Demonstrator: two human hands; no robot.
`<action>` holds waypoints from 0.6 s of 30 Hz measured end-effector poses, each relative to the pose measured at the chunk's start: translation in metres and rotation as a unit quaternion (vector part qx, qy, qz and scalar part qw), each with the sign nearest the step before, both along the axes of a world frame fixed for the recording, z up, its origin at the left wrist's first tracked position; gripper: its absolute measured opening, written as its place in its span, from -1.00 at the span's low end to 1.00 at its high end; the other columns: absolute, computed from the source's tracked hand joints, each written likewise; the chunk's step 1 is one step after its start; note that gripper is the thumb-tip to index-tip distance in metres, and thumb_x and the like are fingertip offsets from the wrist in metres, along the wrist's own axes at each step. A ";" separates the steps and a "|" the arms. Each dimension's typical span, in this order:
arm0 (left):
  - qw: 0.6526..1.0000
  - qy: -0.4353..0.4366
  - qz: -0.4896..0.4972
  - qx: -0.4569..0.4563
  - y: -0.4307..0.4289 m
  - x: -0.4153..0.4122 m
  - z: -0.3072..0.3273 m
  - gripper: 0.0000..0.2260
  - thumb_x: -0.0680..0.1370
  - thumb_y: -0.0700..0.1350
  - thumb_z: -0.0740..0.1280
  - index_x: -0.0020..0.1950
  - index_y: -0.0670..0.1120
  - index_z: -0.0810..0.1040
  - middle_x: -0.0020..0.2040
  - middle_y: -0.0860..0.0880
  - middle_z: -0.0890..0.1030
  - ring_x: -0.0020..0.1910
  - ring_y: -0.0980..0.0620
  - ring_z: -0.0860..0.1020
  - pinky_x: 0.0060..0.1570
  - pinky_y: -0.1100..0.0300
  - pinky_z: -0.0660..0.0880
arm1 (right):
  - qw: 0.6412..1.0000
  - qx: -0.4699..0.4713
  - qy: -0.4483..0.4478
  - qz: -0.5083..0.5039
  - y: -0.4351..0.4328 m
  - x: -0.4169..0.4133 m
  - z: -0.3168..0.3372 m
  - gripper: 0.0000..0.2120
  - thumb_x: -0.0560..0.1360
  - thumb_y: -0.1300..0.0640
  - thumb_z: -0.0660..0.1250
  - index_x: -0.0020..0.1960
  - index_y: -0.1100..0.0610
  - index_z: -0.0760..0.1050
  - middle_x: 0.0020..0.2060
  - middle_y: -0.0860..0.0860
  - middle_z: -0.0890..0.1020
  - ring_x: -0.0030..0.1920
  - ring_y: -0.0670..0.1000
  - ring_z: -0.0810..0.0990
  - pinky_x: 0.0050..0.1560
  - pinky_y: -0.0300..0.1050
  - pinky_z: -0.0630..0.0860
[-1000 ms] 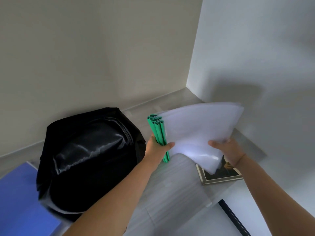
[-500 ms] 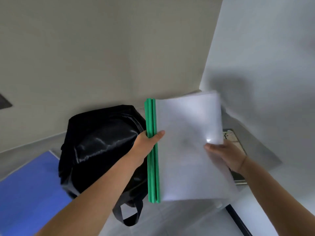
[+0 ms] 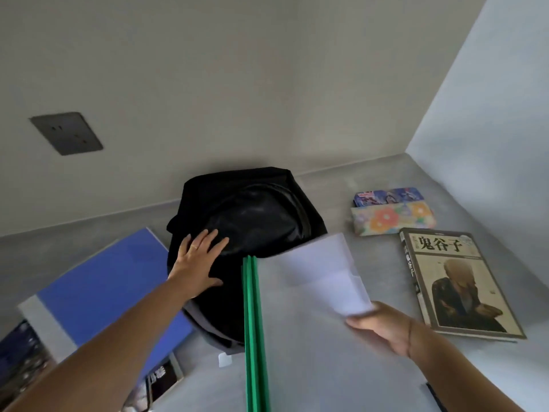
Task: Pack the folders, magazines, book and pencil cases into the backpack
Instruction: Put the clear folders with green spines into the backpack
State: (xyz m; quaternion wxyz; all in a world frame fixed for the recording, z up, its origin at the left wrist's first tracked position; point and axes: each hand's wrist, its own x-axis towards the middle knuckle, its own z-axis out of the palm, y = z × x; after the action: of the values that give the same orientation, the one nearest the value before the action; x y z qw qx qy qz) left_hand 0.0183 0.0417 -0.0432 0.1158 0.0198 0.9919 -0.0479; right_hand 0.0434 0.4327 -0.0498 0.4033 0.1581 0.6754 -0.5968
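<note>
A black backpack (image 3: 255, 209) lies on the grey table (image 3: 371, 179), against the back wall. My left hand (image 3: 197, 258) rests flat on its front, fingers spread. My right hand (image 3: 383, 330) grips the clear folders with green spines (image 3: 297, 337) by their right edge, holding them just in front of the backpack. A book (image 3: 457, 283) with a portrait cover lies at the right. Behind it lie two pencil cases, a floral one (image 3: 392, 218) and a blue printed one (image 3: 389, 196). A blue folder (image 3: 107, 286) lies at the left over magazines (image 3: 20, 361).
Walls close the table in at the back and the right. A dark wall socket (image 3: 66, 132) sits on the back wall at the left. A dark table edge (image 3: 435, 396) shows at the bottom right.
My left hand let go of the green spines and moved onto the backpack. My right hand alone now holds the folders, lowered nearer to me. The view shifted, revealing the book and pencil cases.
</note>
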 end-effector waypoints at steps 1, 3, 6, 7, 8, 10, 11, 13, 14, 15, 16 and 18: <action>1.000 -0.008 -0.010 0.003 -0.002 -0.002 -0.006 -0.10 0.42 0.24 0.36 0.55 0.08 -0.13 0.58 -0.02 -0.12 0.55 -0.04 -0.15 0.50 -0.10 -0.11 | 1.000 0.012 0.003 0.010 -0.002 0.003 0.000 -0.73 0.34 0.28 0.48 0.04 0.28 0.62 -0.07 0.24 0.69 -0.14 0.14 0.65 0.08 0.08 0.52; 0.999 -0.014 -0.008 0.030 -0.001 -0.011 -0.016 -0.13 0.44 0.27 0.32 0.55 0.09 -0.15 0.58 -0.02 -0.12 0.55 -0.06 -0.15 0.49 -0.12 0.01 | 0.999 0.033 0.009 0.030 -0.004 0.008 -0.005 -0.47 0.09 0.09 0.61 0.02 0.24 0.64 0.00 0.29 0.66 -0.04 0.18 0.62 0.08 0.07 0.50; 1.000 -0.007 -0.017 -0.020 0.002 -0.027 -0.025 -0.22 0.49 0.32 0.18 0.55 0.06 -0.10 0.57 -0.04 -0.02 0.55 -0.08 -0.06 0.47 -0.16 -0.02 | 0.999 0.040 -0.011 0.033 -0.003 0.012 -0.010 -0.51 0.10 0.11 0.58 -0.01 0.26 0.64 -0.06 0.29 0.68 -0.12 0.17 0.63 -0.03 0.02 0.50; 0.998 0.001 -0.028 -0.051 0.003 -0.031 -0.027 -0.25 0.50 0.32 0.15 0.55 0.04 -0.07 0.57 -0.05 0.03 0.54 -0.09 0.00 0.46 -0.19 -0.08 | 0.999 0.037 -0.021 0.031 -0.003 0.013 -0.009 -0.65 0.22 0.19 0.55 -0.02 0.27 0.64 -0.11 0.28 0.68 -0.19 0.15 0.64 -0.08 -0.01 0.51; 0.996 0.009 -0.045 -0.075 0.004 -0.034 -0.028 -0.27 0.51 0.31 0.13 0.55 0.02 -0.03 0.56 -0.07 0.08 0.53 -0.10 0.05 0.45 -0.20 -0.11 | 0.999 0.027 -0.033 0.028 -0.003 0.014 -0.008 -0.77 0.33 0.26 0.49 -0.03 0.28 0.64 -0.15 0.27 0.69 -0.25 0.14 0.65 -0.12 -0.03 0.53; 0.991 0.017 -0.096 -0.090 0.007 -0.040 -0.030 -0.32 0.53 0.24 0.16 0.54 -0.05 0.05 0.53 -0.12 0.17 0.50 -0.12 0.15 0.46 -0.14 -0.07 | 0.999 0.010 -0.049 0.017 -0.003 0.017 -0.009 -0.85 0.41 0.34 0.42 -0.02 0.30 0.64 -0.16 0.25 0.69 -0.29 0.12 0.67 -0.19 -0.06 0.57; 0.989 0.016 -0.126 -0.080 0.008 -0.042 -0.030 -0.34 0.54 0.17 0.20 0.53 -0.08 0.08 0.51 -0.15 0.21 0.48 -0.14 0.21 0.47 -0.07 0.00 | 0.998 0.002 -0.054 0.015 -0.004 0.019 -0.008 -0.83 0.38 0.34 0.43 -0.02 0.30 0.64 -0.13 0.27 0.69 -0.27 0.13 0.68 -0.17 -0.04 0.59; 0.983 0.015 -0.178 -0.054 0.011 -0.048 -0.029 -0.41 0.53 0.06 0.26 0.49 -0.11 0.19 0.43 -0.16 0.36 0.38 -0.13 0.36 0.39 0.04 0.21 | 0.998 -0.006 -0.058 0.018 -0.006 0.022 -0.005 -0.72 0.28 0.28 0.48 -0.01 0.31 0.64 -0.07 0.29 0.68 -0.23 0.15 0.69 -0.11 -0.01 0.60; 0.981 0.016 -0.190 -0.043 0.011 -0.052 -0.026 -0.48 0.54 0.04 0.26 0.45 -0.11 0.27 0.35 -0.14 0.45 0.30 -0.12 0.45 0.30 0.07 0.33 | 0.998 -0.006 -0.060 0.019 -0.007 0.024 -0.004 -0.69 0.26 0.27 0.48 -0.01 0.30 0.64 -0.06 0.29 0.67 -0.22 0.15 0.69 -0.11 -0.01 0.60; 0.981 0.018 -0.191 -0.032 0.011 -0.056 -0.022 -0.57 0.55 0.03 0.24 0.39 -0.10 0.34 0.27 -0.10 0.52 0.20 -0.10 0.52 0.19 0.08 0.41 | 0.998 -0.009 -0.063 0.019 -0.009 0.024 -0.004 -0.69 0.27 0.28 0.48 0.00 0.31 0.64 -0.05 0.29 0.67 -0.21 0.14 0.69 -0.11 -0.02 0.60; 0.983 0.022 -0.181 -0.021 0.011 -0.059 -0.016 -0.64 0.57 0.03 0.21 0.31 -0.09 0.41 0.18 -0.08 0.58 0.12 -0.10 0.56 0.08 0.08 0.45 | 0.998 -0.014 -0.066 0.017 -0.012 0.025 -0.003 -0.71 0.31 0.31 0.48 0.02 0.31 0.62 -0.05 0.28 0.67 -0.21 0.14 0.69 -0.11 -0.03 0.60; 0.988 0.036 -0.148 0.018 0.013 -0.066 -0.002 -0.72 0.59 0.03 0.18 0.16 -0.10 0.52 0.04 -0.09 0.63 0.02 -0.12 0.59 -0.04 0.09 0.46 | 0.997 -0.027 -0.075 0.023 -0.022 0.026 -0.001 -0.75 0.40 0.35 0.42 0.08 0.32 0.59 -0.02 0.27 0.67 -0.17 0.14 0.69 -0.12 -0.04 0.60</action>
State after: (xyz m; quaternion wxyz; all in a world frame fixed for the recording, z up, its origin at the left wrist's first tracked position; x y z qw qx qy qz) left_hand -0.0481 0.0546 -0.0455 0.0710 0.1665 0.9824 -0.0471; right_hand 0.0693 0.4106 -0.0509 0.4704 0.1759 0.6305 -0.5919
